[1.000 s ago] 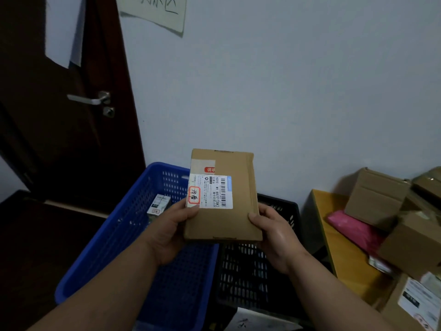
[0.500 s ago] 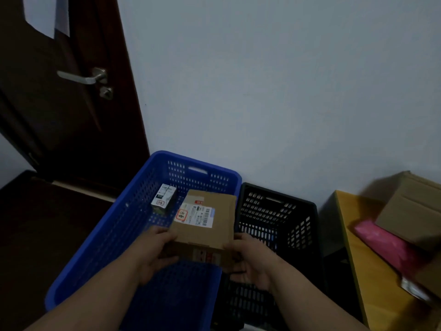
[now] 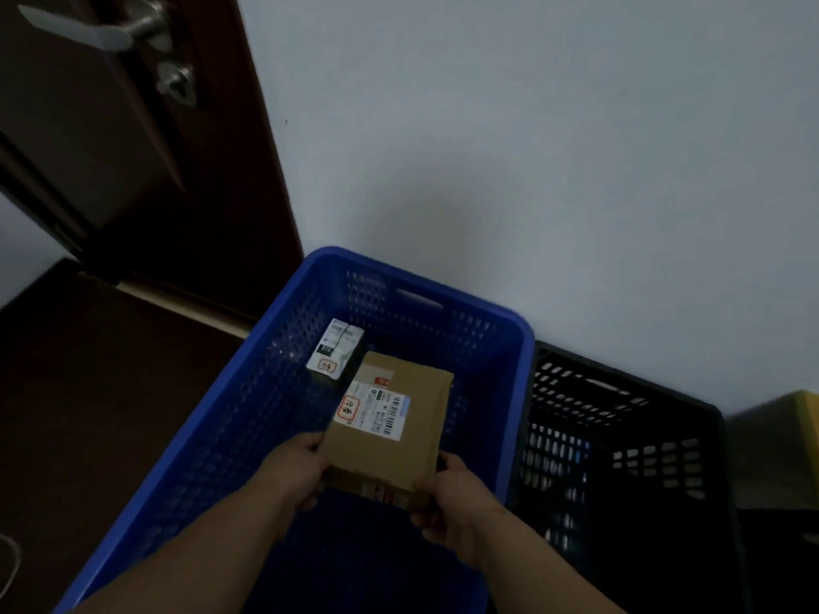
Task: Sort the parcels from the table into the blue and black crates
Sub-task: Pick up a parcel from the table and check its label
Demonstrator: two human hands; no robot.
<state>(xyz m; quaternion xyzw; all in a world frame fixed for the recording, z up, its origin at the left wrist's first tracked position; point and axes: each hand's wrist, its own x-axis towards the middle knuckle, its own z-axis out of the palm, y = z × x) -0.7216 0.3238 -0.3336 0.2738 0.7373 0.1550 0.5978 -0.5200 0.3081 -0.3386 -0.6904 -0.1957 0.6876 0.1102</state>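
Note:
A flat brown cardboard parcel (image 3: 390,436) with a white barcode label lies low inside the blue crate (image 3: 516,370). My left hand (image 3: 294,469) grips its near left corner and my right hand (image 3: 447,502) grips its near right corner. Just beyond the parcel, a small white and dark box (image 3: 334,350) rests in the blue crate. The black crate (image 3: 620,436) stands right beside the blue one, on its right; its inside is dark.
A dark wooden door (image 3: 111,148) with a metal handle (image 3: 102,31) stands at the left, above a dark floor. A pale wall runs behind both crates. A yellow table corner (image 3: 804,403) shows at the right edge.
Both hands have carried the parcel from chest height down into the blue crate, and it now lies flatter. My view has tipped down and left, so the table's parcels have left the frame.

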